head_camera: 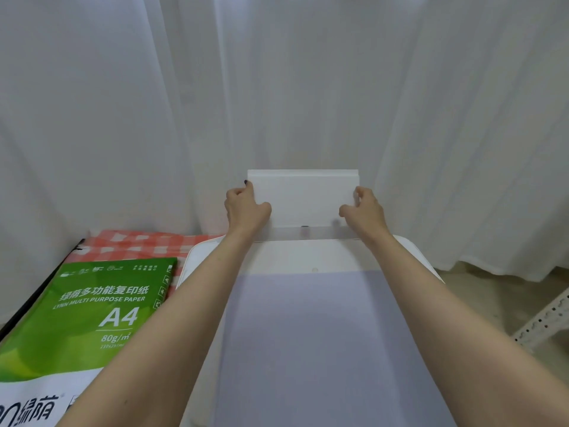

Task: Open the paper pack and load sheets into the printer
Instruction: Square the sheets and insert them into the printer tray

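Two bare hands logged: our left hand (246,208) and right hand (363,209) pinch the side edges of a white stack of paper sheets (303,197), upright in the rear slot of our white flat-topped printer (308,257). Left of our fingers: green A4 paper pack (92,315) on red-checked cloth (138,241). Behind: white curtain (277,87).

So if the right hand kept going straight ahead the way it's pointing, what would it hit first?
Probably the white curtain hanging behind the printer. The right hand grips the right edge of the paper stack standing in the rear feed, pointing away from the person. Depth to the curtain is unclear.
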The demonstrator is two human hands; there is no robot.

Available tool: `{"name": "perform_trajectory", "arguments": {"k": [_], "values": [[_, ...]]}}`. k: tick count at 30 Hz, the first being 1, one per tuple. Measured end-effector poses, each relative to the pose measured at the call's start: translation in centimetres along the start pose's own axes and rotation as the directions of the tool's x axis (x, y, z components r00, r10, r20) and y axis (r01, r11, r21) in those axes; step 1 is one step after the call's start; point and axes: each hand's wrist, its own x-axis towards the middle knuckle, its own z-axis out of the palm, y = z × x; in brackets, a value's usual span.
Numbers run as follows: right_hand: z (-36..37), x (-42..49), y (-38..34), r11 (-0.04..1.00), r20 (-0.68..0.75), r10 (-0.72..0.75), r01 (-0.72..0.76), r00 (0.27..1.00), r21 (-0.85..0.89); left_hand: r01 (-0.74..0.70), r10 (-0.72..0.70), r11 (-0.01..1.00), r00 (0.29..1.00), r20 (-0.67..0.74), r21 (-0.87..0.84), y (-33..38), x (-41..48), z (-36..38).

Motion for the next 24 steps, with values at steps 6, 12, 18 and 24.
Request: {"name": "perform_trajectory", "arguments": {"k": [6, 12, 18, 24], "values": [[-0.6, 0.2, 0.0, 0.999, 0.109, 0.027, -0.024, 0.994, -0.028, -0.012, 0.011, 1.000, 0.997, 0.078, 0.019, 0.2, -0.2, -0.9], [-1.5, -2.4, -0.4, 0.992, 0.140, -0.033, 0.050, 0.990, -0.117, 0.008, -0.012, 1.000, 0.992, 0.127, 0.031, 1.2, -3.1, -1.9], [-3.0, -7.7, 0.1, 0.825, 0.375, -0.143, 0.320, 0.916, -0.465, 0.164, -0.085, 0.930, 0.967, 0.241, -0.330, 2.5, -8.7, -2.7], [-4.7, -11.4, 1.4, 0.650, 0.419, 0.093, 0.263, 0.903, -0.713, 0.263, -0.042, 0.850, 0.898, 0.439, -0.457, 4.9, -16.8, -3.9]]}}
